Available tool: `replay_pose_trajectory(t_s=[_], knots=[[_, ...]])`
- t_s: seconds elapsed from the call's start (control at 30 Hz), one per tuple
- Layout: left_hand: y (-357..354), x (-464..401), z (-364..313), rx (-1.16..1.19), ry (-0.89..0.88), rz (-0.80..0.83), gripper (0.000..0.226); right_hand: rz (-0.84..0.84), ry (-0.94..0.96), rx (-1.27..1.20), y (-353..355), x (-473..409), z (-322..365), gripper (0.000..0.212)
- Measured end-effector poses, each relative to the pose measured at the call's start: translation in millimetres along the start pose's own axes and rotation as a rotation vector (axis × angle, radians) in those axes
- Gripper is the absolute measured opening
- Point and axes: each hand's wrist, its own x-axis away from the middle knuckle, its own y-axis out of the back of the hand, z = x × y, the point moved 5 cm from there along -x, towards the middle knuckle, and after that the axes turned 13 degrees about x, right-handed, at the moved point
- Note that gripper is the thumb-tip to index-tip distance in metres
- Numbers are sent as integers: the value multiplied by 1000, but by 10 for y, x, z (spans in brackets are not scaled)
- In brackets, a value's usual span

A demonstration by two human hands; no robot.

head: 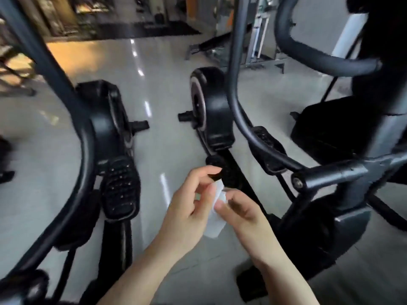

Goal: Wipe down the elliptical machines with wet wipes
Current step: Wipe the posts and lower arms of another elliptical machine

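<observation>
Both hands meet between two machines: left hand [187, 208] and right hand [244, 214] pinch a white wet wipe [217, 216] with curled fingertips (probably unfolding it). Beyond, the right elliptical's flywheel housing [217, 111] awaits wiping.

Two bare forearms lead up to the left hand [187, 208] and right hand [244, 213]. No sleeves, gloves, rings or watch show on either.
</observation>
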Motion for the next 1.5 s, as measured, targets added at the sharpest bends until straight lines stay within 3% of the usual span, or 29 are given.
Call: replay_pose_trajectory(t_s=[0.07, 0.2, 0.33, 0.43, 0.53, 0.63, 0.77, 0.83, 0.9, 1.0, 1.1, 1.2, 1.37, 1.5], knots=[[216, 89, -9, 10, 53, -116, 36, 93, 58, -40, -205, -190, 82, 12], [625, 291, -8, 78, 43, -469, 49, 258, 145, -3, -577, -484, 214, 14], [887, 657, -37, -2, 88, -757, 44, 509, 241, 55, -912, -565, 257, 8], [938, 916, -49, -3, 115, -857, 32, 651, 290, 100, -1083, -618, 224, 31], [920, 1192, -60, 69, 62, -1071, 28, 777, 283, 72, -1240, -605, 270, 36], [905, 1448, -105, -34, 47, -1188, 23, 868, 308, 16, -1410, -497, 293, 15], [1036, 1672, -259, -229, 31, -1228, 24, 921, 426, 82, -1643, -431, 340, 22], [1153, 1686, -308, -295, 27, -1197, 20, 900, 574, 187, -1795, -477, 430, 27], [1332, 1684, -325, -369, 28, -1190, 17, 776, 767, 277, -1995, -583, 591, 25], [1743, 1711, -293, -561, 55, -1256, 29, 488, 1113, 436, -2450, -679, 893, 21], [2232, 1835, -110, -799, 121, -1303, 23, 241, 1316, 820, -3124, -706, 890, 26], [2533, 2038, 192, -1012, 208, -1224, 6, 341, 1315, 949, -3526, -497, 455, 26], [2615, 2186, 400, -909, 173, -1206, 32, 619, 1179, 801, -3564, -249, -26, 36], [2638, 2240, 493, -990, 274, -997, 54, 557, 1336, 1051, -3397, -552, 6, 35]])
